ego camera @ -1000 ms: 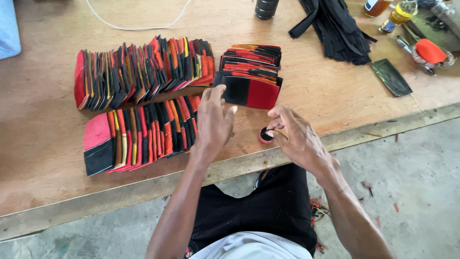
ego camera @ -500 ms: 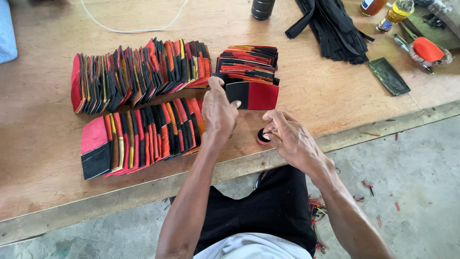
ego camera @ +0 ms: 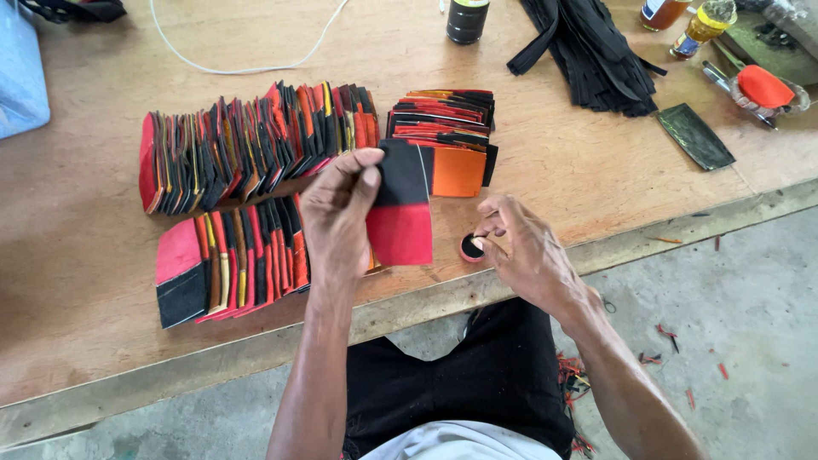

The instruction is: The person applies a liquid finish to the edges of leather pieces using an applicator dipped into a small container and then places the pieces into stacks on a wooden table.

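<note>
My left hand (ego camera: 339, 213) pinches a flat black-and-red piece (ego camera: 400, 209) by its top left corner and holds it upright above the table. My right hand (ego camera: 520, 247) rests by the table's front edge, its fingertips at a small round red tin (ego camera: 470, 248) with a dark inside. Behind the held piece lies a stack of similar pieces (ego camera: 445, 128) with an orange-and-black one (ego camera: 456, 170) on top. Two fanned rows of red, black, orange and yellow pieces lie to the left, a far row (ego camera: 247, 145) and a near row (ego camera: 230, 260).
A wooden table (ego camera: 596, 187) carries a pile of black strips (ego camera: 588, 55), a dark flat slab (ego camera: 694, 136), a black can (ego camera: 467, 19), a bottle (ego camera: 703, 25), a white cord (ego camera: 256, 64) and a tray with a red item (ego camera: 763, 85). Concrete floor (ego camera: 741, 324) with red scraps lies on the right.
My left hand has lifted the black-and-red piece off the stack, toward me, uncovering the orange-and-black piece. My right hand stays at the small red tin.
</note>
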